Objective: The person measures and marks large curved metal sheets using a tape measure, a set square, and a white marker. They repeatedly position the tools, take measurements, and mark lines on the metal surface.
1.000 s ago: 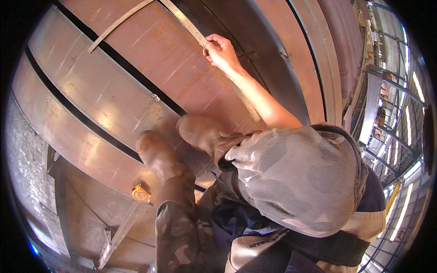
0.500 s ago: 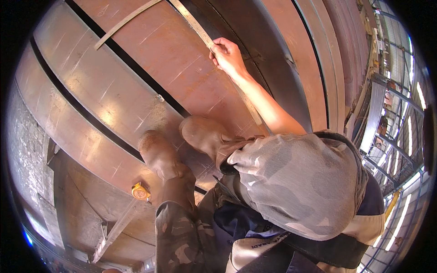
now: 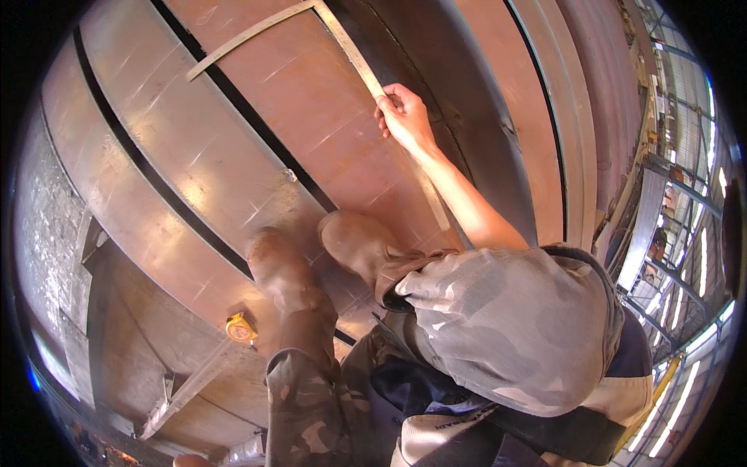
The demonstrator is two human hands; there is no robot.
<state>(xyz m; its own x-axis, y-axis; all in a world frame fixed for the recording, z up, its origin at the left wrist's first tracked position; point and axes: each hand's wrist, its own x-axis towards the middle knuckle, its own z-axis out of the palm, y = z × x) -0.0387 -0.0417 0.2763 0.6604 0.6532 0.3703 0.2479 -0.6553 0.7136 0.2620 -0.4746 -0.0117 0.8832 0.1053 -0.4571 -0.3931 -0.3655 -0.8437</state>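
Mostly the view has turned since the earlier frame; the corner of the metal square (image 3: pixel 354 57) now shows near the upper edge, while the square and the right hand (image 3: pixel 408 124) appear to keep their place on the reddish plate (image 3: pixel 311 109); its long leg lies along this plate, its short leg crosses the black gap (image 3: pixel 268 136) onto the neighbouring plate (image 3: pixel 187 132); the fingers are clamped on the long leg, probably to keep it flat and steady; the left hand is out of view; the square looks thin, L-shaped, pale and worn; a yellow tape measure (image 3: pixel 241 328) sits near the left boot (image 3: pixel 276 265).
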